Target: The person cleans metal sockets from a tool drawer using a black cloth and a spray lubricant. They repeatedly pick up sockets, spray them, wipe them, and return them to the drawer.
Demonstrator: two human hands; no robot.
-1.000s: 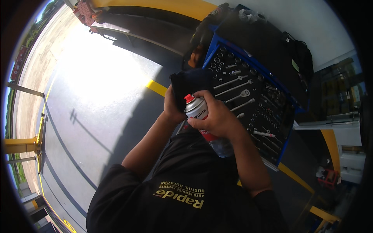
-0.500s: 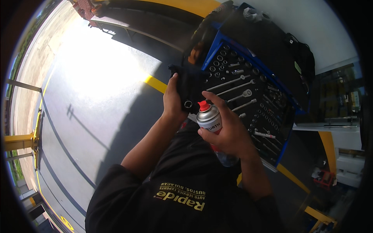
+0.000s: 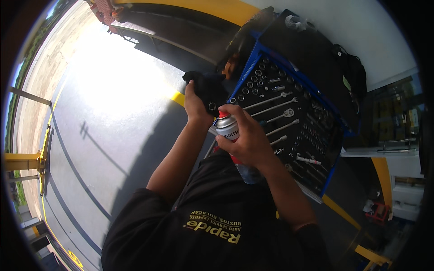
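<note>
My left hand (image 3: pixel 196 108) grips a black part (image 3: pixel 209 90) with a dark, uneven outline and a small metal ring at its lower end. Its exact kind is hard to make out. Close by on the right, my right hand (image 3: pixel 246 135) is wrapped round a spray can (image 3: pixel 227 127) with a silver shoulder, a white and red body and a red nozzle. The forefinger lies on top of that nozzle, which faces the black part. The can's lower end sticks out below my palm.
A blue-edged tool drawer (image 3: pixel 271 106) with sockets, wrenches and ratchets in black foam stands to the right. A black bag (image 3: pixel 350 74) sits behind it. At far right is a red crate (image 3: pixel 378 213). A yellow post arm (image 3: pixel 22 161) juts in at the left.
Both hands have shifted slightly left. The spray can has come closer to the black part, which has turned a little, and my right forefinger has moved onto the red nozzle.
</note>
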